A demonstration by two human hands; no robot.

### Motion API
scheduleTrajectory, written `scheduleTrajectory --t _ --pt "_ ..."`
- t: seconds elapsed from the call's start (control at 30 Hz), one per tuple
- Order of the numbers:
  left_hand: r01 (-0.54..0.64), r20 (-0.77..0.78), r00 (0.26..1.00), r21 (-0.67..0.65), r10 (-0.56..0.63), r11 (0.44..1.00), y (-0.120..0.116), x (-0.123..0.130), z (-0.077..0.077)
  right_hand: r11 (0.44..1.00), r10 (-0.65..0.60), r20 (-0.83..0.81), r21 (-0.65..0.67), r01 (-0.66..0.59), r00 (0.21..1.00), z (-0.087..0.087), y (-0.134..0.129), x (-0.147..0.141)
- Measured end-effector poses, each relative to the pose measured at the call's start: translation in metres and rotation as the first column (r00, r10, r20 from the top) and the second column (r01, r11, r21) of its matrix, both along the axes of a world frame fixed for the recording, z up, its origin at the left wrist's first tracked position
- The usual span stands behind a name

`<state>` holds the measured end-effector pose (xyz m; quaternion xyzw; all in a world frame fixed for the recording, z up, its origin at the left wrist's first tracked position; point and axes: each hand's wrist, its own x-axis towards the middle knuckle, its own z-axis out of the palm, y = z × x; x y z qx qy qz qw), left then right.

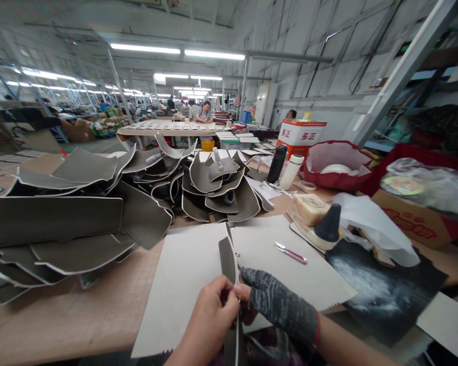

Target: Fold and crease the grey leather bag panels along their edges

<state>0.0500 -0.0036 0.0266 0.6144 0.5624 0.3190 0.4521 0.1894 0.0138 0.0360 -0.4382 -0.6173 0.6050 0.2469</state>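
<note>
A narrow grey-brown leather-like panel [227, 260] with a pale edge stands on its side, low in the middle of the head view. My bare left hand [213, 311] pinches it at the near part of its edge. Opposite, my right hand [265, 292], in a dark grey fingerless glove with a red cuff, grips the same spot, thumb against the left fingertips. A small metal fitting shows on the panel's right face. Beneath lies a large off-white board [187, 284]. Pink-handled thread snips [291, 252] rest on it to the right. The panel's lower end is partly hidden by my hands.
Piles of similar grey-brown panels [76, 213] cover the table's left and middle. At right stand a black bottle [277, 163], a white bottle [291, 172], a red-and-white can [301, 136], a red bag [336, 173] and a powder-dusted black sheet [381, 290]. People work farther back.
</note>
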Motion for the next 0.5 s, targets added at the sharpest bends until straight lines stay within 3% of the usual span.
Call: scheduleTrajectory --t 0.13,0.23,0.37,0.5 --pt "-0.045 0.011 0.999 -0.002 0.045 0.999 0.0 -0.003 -0.003 0.993 -0.006 0.121 0.12 -0.008 0.993 0.005 0.003 0.011" --pt "-0.127 0.024 0.992 -0.042 0.128 0.991 0.003 -0.013 -0.001 0.99 -0.024 0.246 0.14 -0.011 0.969 0.005 0.011 0.027" --pt "-0.116 0.044 0.992 -0.102 0.121 0.988 0.005 -0.018 0.005 0.96 -0.161 0.318 0.27 0.073 0.934 -0.003 0.021 0.037" --pt "-0.041 -0.109 0.993 0.06 0.047 0.997 0.001 -0.003 0.007 0.896 -0.258 0.226 0.421 0.145 0.939 -0.012 0.02 0.017"
